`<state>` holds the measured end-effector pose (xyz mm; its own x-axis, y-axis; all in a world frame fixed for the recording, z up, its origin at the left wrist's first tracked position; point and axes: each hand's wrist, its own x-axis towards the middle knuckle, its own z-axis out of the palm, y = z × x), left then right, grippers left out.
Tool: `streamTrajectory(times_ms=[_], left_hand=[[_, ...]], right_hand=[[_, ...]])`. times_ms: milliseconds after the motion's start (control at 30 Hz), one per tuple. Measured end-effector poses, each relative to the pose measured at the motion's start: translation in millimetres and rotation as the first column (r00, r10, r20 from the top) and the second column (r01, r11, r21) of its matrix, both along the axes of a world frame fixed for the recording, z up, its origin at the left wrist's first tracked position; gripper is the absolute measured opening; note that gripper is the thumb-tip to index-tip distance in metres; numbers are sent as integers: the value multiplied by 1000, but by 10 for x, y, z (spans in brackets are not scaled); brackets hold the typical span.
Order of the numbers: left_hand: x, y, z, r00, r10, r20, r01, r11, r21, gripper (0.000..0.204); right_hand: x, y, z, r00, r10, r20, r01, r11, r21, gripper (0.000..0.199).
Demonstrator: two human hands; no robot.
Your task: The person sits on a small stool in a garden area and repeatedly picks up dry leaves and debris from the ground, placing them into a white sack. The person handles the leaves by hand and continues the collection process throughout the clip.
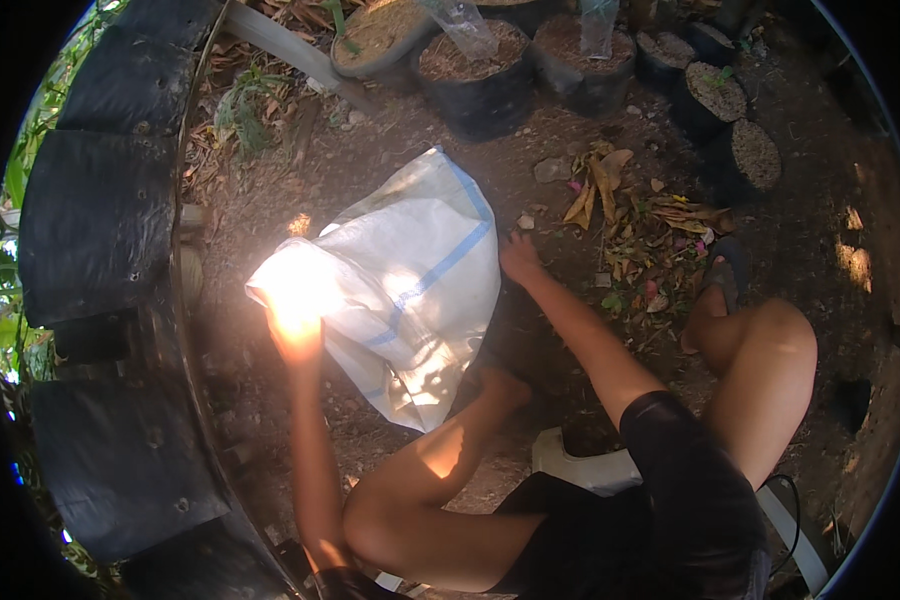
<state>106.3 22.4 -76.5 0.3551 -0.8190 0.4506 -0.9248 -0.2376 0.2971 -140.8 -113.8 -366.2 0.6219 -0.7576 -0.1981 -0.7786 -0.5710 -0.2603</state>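
A white woven sack [440,230] with blue stripes lies crumpled on the soil in front of me. At its left end my left hand [297,325] is closed on the sack's edge, its fingers largely washed out by bright sunlight. My right hand [518,258] is at the sack's right side, right beside its edge, with the fingers a little apart and nothing visible in them. Whether those fingers touch the sack is hard to make out. To the right of this hand lies a heap of dry leaves [635,230] with a few pink petals.
Black pots of soil [480,100] stand along the far side, two with clear plastic in them. Smaller soil-filled bags [755,155] stand at the far right. Black sheeting panels [95,230] line the left. My bent legs and a pale low seat [580,465] are near me.
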Motion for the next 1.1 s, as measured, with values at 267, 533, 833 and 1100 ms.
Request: streamTrajectory(times_ms=[267, 533, 833, 1100], left_hand=[[-125, -24, 56, 996, 30, -83, -22, 996, 92, 83], [-314, -56, 229, 947, 185, -263, -124, 965, 233, 90], [-384, -121, 252, 947, 219, -236, -148, 947, 286, 88], [-485, -253, 266, 954, 96, -283, -6, 953, 302, 86]], right_hand=[[-196, 11, -60, 999, -28, -34, 27, 999, -21, 18], [-714, 116, 2, 989, 21, -149, -14, 999, 45, 12], [-948, 285, 195, 993, -114, 19, 112, 990, 80, 55], [-954, 578, -63, 999, 11, -47, -13, 999, -45, 25]])
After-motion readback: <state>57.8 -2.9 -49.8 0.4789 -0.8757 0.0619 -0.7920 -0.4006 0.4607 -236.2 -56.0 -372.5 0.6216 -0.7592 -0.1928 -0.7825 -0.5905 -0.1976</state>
